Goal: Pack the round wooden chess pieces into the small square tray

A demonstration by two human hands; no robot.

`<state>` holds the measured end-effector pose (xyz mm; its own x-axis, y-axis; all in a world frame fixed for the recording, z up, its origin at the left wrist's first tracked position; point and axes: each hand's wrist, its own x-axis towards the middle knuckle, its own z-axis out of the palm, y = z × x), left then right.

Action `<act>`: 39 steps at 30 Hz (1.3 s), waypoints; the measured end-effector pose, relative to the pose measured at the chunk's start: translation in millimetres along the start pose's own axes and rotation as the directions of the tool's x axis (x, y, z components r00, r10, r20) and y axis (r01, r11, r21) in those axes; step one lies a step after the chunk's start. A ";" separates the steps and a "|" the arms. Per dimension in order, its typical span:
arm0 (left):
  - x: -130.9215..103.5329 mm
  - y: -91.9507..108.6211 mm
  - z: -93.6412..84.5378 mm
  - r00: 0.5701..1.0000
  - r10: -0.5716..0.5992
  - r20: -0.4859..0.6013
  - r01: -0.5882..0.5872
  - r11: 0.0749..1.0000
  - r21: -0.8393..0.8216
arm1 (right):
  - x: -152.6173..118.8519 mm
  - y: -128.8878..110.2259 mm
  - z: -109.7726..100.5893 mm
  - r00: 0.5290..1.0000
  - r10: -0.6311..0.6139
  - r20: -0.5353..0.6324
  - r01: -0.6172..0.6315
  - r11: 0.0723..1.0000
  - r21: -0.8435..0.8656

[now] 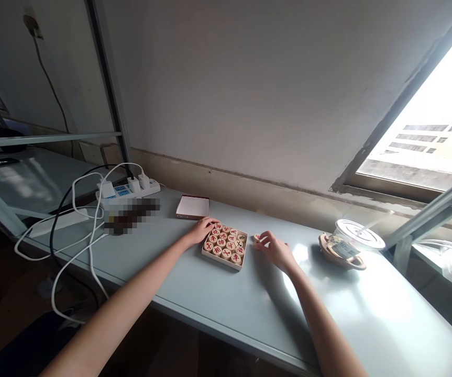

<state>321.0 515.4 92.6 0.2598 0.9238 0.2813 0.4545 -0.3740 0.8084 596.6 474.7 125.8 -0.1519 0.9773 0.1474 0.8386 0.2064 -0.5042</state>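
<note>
An open square box [222, 264] of round wooden pieces with red and black characters lies on the grey table [210, 298]. At the box's back left corner rests my left hand [202, 230], its fingers closed on the rim. Right of the box, my right hand [275, 248] has thumb and fingers around a wooden piece [256, 238] with a red mark, low over the tabletop. The pieces in the box sit face up in rows.
Behind the box is an empty box lid [193, 207]. A power strip [131, 189] with tangled cables [92, 235] occupies the left. On the right stands a brown basket [341, 256] with a clear-lidded cup [359, 234]. The wall and window border the back.
</note>
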 end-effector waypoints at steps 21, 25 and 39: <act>0.9 0.4 -0.1 1.000 0.011 0.010 -0.011 1.000 0.011 | -8.2 -26.2 -11.1 0.958 -0.272 0.087 0.234 0.923 0.307; 0.3 -1.2 0.7 1.000 -0.005 0.001 0.005 1.000 0.005 | -7.3 -1.9 -25.1 0.975 -0.083 0.206 0.048 0.984 0.173; 1.5 -2.3 -0.1 1.000 0.017 0.017 -0.017 1.000 0.018 | -19.2 -33.6 -9.6 0.902 -0.422 0.089 0.423 0.906 0.004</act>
<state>320.4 517.6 91.2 0.2821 0.9158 0.2858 0.4654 -0.3911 0.7940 576.4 448.5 148.1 -0.5374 0.7990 0.2697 0.6932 0.6007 -0.3982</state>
